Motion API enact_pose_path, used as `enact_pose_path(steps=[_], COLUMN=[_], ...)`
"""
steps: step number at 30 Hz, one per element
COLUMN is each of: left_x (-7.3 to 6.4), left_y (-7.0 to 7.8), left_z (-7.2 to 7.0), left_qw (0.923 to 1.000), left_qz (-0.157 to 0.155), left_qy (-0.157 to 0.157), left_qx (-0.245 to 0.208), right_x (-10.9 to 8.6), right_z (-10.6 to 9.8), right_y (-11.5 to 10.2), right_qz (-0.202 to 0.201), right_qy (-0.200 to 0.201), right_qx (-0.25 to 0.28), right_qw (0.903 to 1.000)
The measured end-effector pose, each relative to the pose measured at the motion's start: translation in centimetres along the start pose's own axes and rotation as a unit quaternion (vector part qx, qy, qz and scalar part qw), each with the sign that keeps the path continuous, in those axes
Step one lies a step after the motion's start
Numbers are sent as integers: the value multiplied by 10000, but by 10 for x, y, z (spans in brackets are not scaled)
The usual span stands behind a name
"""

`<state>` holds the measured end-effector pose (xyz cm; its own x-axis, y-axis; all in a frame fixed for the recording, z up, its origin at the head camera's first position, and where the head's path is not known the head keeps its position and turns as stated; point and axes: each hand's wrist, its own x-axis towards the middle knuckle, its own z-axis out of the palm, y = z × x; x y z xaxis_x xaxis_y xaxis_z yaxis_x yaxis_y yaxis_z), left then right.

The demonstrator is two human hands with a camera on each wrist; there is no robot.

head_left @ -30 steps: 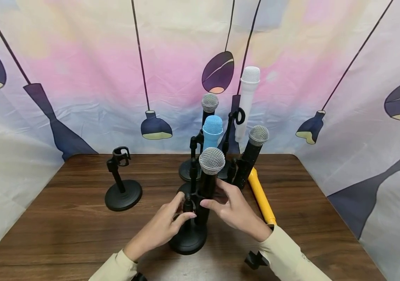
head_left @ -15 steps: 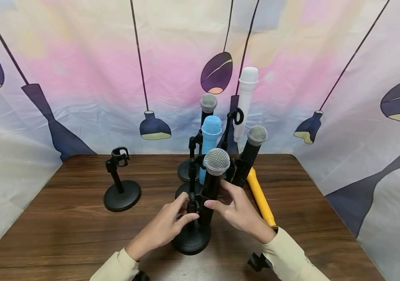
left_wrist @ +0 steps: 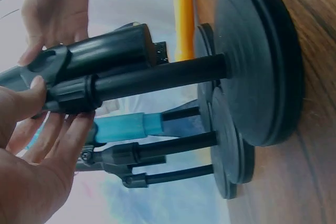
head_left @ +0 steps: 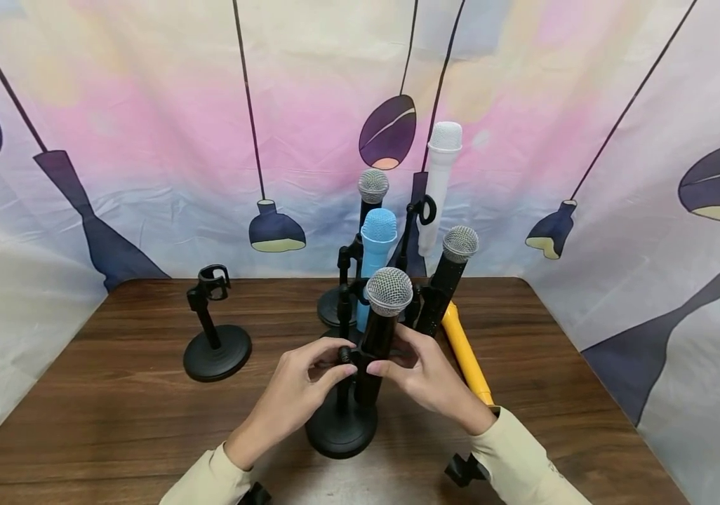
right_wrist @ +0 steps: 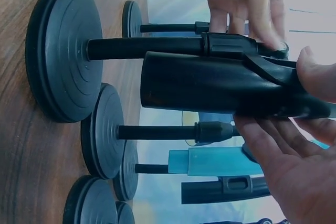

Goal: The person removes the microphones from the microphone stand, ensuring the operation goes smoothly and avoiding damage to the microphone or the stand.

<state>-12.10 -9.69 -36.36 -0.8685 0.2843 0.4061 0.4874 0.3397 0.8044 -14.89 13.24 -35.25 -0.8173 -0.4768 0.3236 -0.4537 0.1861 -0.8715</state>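
Observation:
A black microphone with a silver mesh head [head_left: 389, 291] leans slightly in the clip of a short black stand [head_left: 341, 429] with a round base. My right hand [head_left: 426, 375] holds its body, thumb on the near side and fingers behind, as the right wrist view shows along the black handle [right_wrist: 194, 85]. My left hand [head_left: 300, 382] pinches the stand's upper joint just beside the clip, thumb in front. In the left wrist view that hand's fingers [left_wrist: 65, 137] curl under the joint at the top of the pole [left_wrist: 163, 80]. The base stands on the table.
Behind are a blue microphone [head_left: 377, 245], a white one [head_left: 441, 186] and two black ones with silver heads [head_left: 460, 243], crowded among stands. A yellow microphone [head_left: 469, 354] lies right of them. An unloaded stand [head_left: 216, 351] is at left on the wooden table [head_left: 114, 421].
My left hand has moved up the stand to its joint, fingers now closer together. Stand and microphone have shifted slightly right. My right hand keeps its hold on the microphone.

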Motion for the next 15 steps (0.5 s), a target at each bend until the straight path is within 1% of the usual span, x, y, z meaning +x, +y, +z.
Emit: enact_pose_path(steps=[4, 8, 13, 15], left_x=[1, 2, 4, 3], left_y=[-6, -9, -9, -10], left_z=[1, 1, 0, -1], left_qw=[10000, 9998, 9995, 9995], left_qz=[54, 99, 42, 29], left_qy=[-40, -163, -265, -289], left_qx=[41, -53, -136, -124], right_x=[-1, 0, 3, 4], right_z=[0, -2, -7, -8], right_y=[4, 10, 13, 14], right_qz=[-99, -247, -652, -782], right_qy=[-18, -130, -284, -312], right_qx=[112, 182, 505, 522], right_qw=[9999, 9994, 9962, 9951])
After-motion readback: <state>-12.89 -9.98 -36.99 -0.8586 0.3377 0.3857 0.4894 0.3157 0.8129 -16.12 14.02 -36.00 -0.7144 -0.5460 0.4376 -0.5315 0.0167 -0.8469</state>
